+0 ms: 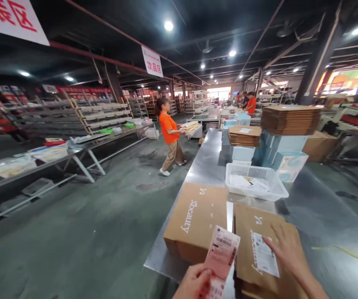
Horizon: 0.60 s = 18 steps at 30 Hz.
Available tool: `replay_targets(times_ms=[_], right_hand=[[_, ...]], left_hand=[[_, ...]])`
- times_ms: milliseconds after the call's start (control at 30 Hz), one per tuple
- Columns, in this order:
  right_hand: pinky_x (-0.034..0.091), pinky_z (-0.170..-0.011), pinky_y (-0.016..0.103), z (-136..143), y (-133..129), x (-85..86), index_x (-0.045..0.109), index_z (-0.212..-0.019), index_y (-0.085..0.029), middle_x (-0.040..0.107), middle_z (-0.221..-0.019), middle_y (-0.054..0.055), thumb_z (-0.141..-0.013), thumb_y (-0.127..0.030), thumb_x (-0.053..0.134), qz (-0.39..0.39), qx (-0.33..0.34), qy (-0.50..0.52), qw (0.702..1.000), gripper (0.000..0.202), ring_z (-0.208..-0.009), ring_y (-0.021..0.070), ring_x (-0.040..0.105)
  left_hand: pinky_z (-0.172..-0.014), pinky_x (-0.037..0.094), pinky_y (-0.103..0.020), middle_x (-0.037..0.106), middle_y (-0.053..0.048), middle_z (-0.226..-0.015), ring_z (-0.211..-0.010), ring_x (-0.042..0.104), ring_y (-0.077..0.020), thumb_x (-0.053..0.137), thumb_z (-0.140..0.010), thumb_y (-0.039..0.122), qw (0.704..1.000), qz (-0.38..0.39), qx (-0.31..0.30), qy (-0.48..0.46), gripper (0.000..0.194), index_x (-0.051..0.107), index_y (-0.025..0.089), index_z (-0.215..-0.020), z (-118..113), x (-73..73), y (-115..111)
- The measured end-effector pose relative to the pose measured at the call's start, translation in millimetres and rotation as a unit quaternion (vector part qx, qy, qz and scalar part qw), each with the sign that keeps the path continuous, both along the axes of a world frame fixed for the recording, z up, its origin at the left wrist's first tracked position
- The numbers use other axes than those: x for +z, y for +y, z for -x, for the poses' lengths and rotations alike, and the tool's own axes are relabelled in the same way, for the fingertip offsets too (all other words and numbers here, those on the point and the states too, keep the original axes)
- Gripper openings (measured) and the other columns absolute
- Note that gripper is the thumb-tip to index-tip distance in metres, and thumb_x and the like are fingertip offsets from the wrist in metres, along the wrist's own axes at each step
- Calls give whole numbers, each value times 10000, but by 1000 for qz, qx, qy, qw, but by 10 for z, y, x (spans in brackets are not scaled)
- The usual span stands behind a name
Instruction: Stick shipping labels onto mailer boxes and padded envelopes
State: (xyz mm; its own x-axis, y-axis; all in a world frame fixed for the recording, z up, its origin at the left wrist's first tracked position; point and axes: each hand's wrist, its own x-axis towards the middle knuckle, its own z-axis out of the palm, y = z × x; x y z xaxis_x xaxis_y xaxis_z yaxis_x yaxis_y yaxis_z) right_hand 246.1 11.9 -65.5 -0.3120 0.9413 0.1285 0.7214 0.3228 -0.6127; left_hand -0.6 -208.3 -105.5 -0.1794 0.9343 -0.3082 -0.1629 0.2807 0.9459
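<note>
Shipping label (pixel 269 261) lies on the right carton (pixel 245 222) at five o'clock in the head view, seemingly done; left hand (pixel 196 282) pinches a label strip (pixel 221 251); right hand (pixel 287 249) spreads over that carton, gripping nothing; left carton (pixel 202 220), towards six, shows no label, perhaps remaining.

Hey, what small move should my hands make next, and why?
I'd probably run your right hand down the white label to press it flat: the label lies on the brown carton, that hand is right at its upper edge, and your left hand is busy holding a printed label strip.
</note>
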Motion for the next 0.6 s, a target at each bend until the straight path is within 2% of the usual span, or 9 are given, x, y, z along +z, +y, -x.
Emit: replay_targets(times_ms=[67, 100, 200, 267, 300, 367, 400, 500, 600], right_hand=[[523, -908, 441, 390, -189, 219, 587, -1337, -272, 635, -1295, 120, -806, -663, 461, 40, 142, 61, 987, 671, -1135, 297, 621], [531, -865, 391, 581, -287, 311, 633, -1258, -235, 676, -1197, 112, -801, -637, 520, 74, 230, 88, 966, 619, -1041, 271, 641], [488, -698, 287, 1023, -587, 469, 677, -833, -190, 682, -814, 35, -861, -593, 528, 130, 346, 97, 924, 431, -750, 178, 592], [446, -639, 259, 1183, -787, 476, 626, -715, -189, 632, -702, 9, -908, -575, 480, 146, 372, 98, 911, 456, -668, 147, 544], [439, -635, 256, 1232, -879, 463, 622, -717, -190, 626, -698, 7, -917, -571, 473, 147, 386, 104, 905, 455, -664, 144, 540], [437, -640, 259, 1304, -1015, 424, 625, -753, -186, 622, -715, 14, -920, -574, 470, 128, 405, 113, 898, 450, -677, 149, 544], [439, -644, 264, 1342, -1042, 405, 626, -768, -184, 622, -725, 20, -923, -579, 465, 113, 403, 114, 901, 454, -687, 154, 549], [449, -663, 275, 1540, -912, 342, 633, -786, -186, 632, -740, 30, -934, -580, 458, 83, 396, 101, 909, 456, -707, 165, 563], [465, -709, 295, 1894, -532, 278, 655, -819, -186, 660, -782, 49, -975, -534, 408, 40, 384, 62, 920, 454, -754, 185, 592]], left_hand=[[-593, 354, -248, 571, -12, -652, -603, 449, -121, 636, -605, 853, 1000, -7, -3, 5, 776, 710, 107, -805, -16, -38, -40], [-625, 389, -263, 614, -33, -692, -637, 497, -142, 627, -633, 844, 1000, -16, -1, 12, 766, 719, 109, -830, -10, -30, -65], [-817, 471, -326, 711, -116, -1016, -932, 622, -251, 719, -621, 767, 997, -66, 27, 16, 742, 724, 142, -1021, 65, 107, -147], [-918, 461, -330, 676, -126, -1205, -1109, 593, -279, 816, -572, 669, 991, -98, 85, 24, 757, 691, 177, -1135, 130, 275, -188], [-914, 462, -320, 682, -118, -1187, -1096, 597, -268, 834, -573, 624, 987, -102, 118, 37, 717, 691, 181, -1118, 159, 368, -193], [-780, 468, -289, 703, -67, -877, -846, 613, -203, 786, -645, 591, 980, -76, 165, 77, 498, 700, 157, -876, 224, 520, -155], [-677, 438, -268, 628, -18, -678, -686, 555, -159, 761, -657, 596, 977, -54, 182, 93, 456, 646, 158, -714, 266, 561, -113], [-548, 314, -234, 438, 54, -509, -537, 378, -86, 758, -599, 639, 969, -23, 226, 95, 539, 486, 178, -540, 422, 489, 21], [-528, 281, -228, 455, 50, -523, -534, 363, -75, 768, -527, 705, 970, 1, 237, 50, 599, 515, 164, -565, 544, 211, -22]])
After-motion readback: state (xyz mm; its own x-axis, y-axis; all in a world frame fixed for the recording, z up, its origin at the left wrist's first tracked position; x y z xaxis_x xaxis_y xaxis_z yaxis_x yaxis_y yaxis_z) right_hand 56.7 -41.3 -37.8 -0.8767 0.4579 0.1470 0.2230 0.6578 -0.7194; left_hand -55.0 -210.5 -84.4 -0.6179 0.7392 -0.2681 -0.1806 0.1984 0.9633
